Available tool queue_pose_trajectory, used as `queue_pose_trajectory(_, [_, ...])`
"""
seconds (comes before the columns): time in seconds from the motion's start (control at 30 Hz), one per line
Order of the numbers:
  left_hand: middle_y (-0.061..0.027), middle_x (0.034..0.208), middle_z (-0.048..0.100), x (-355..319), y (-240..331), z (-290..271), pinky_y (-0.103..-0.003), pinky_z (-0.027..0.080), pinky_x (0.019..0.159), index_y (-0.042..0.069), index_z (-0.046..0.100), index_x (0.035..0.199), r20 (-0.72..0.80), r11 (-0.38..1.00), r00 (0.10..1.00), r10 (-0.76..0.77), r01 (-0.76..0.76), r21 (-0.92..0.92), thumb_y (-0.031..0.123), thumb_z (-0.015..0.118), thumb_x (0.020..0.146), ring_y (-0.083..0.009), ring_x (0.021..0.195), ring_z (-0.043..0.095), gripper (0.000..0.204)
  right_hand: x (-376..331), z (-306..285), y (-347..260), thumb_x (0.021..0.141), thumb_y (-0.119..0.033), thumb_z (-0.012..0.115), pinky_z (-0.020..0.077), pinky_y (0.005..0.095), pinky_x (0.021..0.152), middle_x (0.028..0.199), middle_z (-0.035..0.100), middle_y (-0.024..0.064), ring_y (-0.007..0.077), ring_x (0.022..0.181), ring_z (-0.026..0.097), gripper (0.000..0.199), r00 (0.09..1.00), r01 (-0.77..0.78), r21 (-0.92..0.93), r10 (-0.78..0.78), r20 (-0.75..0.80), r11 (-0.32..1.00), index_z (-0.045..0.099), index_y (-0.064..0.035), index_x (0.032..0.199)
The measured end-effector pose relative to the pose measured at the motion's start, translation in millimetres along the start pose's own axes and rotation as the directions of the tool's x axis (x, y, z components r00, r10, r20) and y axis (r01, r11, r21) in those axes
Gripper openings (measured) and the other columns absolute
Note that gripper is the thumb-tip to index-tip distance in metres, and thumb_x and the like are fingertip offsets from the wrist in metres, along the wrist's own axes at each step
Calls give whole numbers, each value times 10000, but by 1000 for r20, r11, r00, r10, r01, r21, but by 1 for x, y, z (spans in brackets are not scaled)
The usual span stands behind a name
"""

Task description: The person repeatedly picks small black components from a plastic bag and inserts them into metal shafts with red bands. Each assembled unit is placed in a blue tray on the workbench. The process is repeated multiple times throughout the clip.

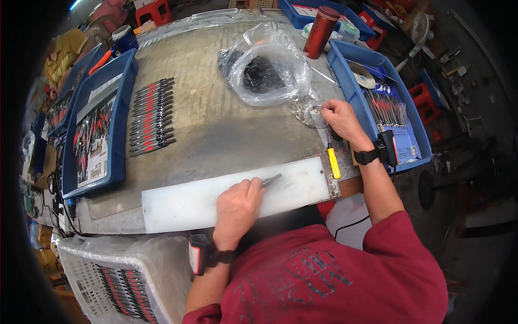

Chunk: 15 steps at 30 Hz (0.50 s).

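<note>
My left hand (238, 208) rests on a white cutting board (183, 202) at the table's front edge and is closed around a small dark tool (271, 180) whose tip sticks out to the right. My right hand (341, 120) reaches into a small clear bag of shiny metal parts (303, 110) near the right side of the table; its fingers pinch at the contents. A yellow-handled screwdriver (333, 161) lies just below my right wrist. Both wrists carry black strapped devices.
A row of several black-and-red tools (152, 116) lies on the table's left. Blue trays (100, 124) (386, 102) hold more tools on both sides. A large clear bag of dark parts (264, 67), a red flask (320, 31) and a white basket (116, 281) stand around.
</note>
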<state>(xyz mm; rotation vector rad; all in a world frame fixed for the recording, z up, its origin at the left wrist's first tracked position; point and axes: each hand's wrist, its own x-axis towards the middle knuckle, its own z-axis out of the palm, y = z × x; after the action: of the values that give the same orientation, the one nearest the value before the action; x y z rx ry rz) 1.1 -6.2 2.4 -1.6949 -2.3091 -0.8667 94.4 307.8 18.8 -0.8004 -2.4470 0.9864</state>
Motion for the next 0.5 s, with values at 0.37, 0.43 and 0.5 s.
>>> queue_pose_trajectory(0.37, [-75,684,507,-1,-1,1,-369,440,506,56,552,897,1,999,1000,-27,27,-41,138,699,794,-251,576,553,198,-46,10,-46,903,-84,585,502,202,609,792,644,41,83,642,623,94,910,-348,551,131,394,758,621,2,891])
queue_pose_trajectory(0.43, [-71,683,504,-1,-1,1,-364,446,507,52,545,884,-2,999,1000,-19,19,-34,141,690,792,-243,581,554,193,-55,16,-55,898,-65,595,514,218,627,811,649,55,97,662,634,81,886,-374,569,102,452,733,620,10,912])
queue_pose_trajectory(0.5, [-64,678,498,-2,-1,1,-354,458,509,48,532,859,-5,1000,1000,-9,8,-14,146,671,791,-227,591,554,183,-63,21,-63,894,-52,601,522,233,643,827,653,67,110,682,642,81,868,-374,550,72,491,747,619,18,931])
